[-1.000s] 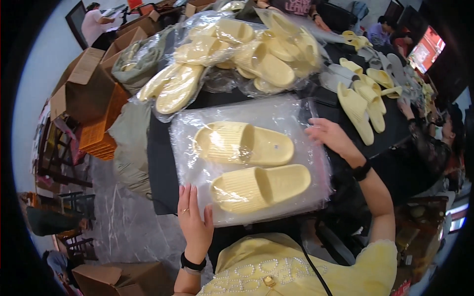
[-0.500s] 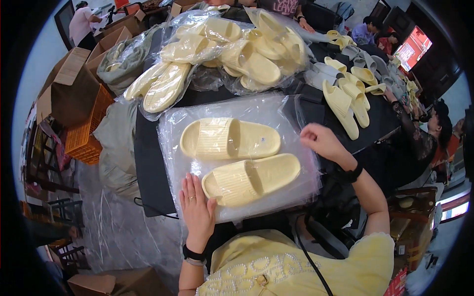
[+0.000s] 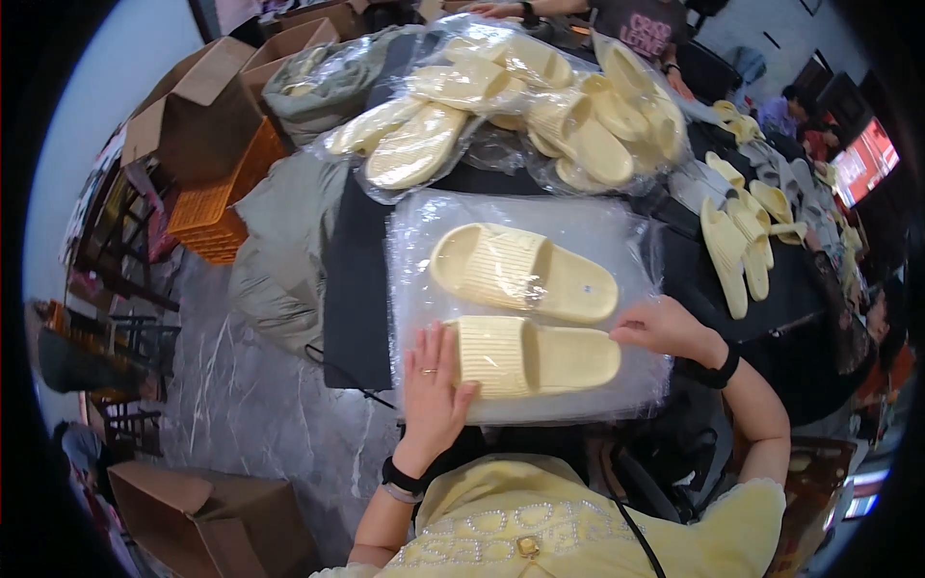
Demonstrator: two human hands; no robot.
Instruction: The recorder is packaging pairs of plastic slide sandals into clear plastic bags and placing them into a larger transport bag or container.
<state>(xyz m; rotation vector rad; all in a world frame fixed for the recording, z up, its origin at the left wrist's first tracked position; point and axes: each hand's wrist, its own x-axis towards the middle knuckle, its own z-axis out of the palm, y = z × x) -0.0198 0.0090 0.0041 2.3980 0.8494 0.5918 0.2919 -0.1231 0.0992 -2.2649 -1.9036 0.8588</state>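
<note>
head view: clear plastic bag (image 3: 617, 226) with two pale yellow slides lies flat on the dark table (image 3: 358, 289) in front of the person | left hand (image 3: 434, 395) spread flat, fingers released, pressing the near slide (image 3: 535, 354) | right hand (image 3: 660, 328) fingers curled, pinching the bag's right edge | far slide (image 3: 520, 270) alongside

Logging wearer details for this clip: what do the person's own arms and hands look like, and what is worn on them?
Bare forearms, short yellow sleeves. The left hand has a ring on one finger and a black band plus a lighter one at its wrist. The right hand has a black wristband.
</note>
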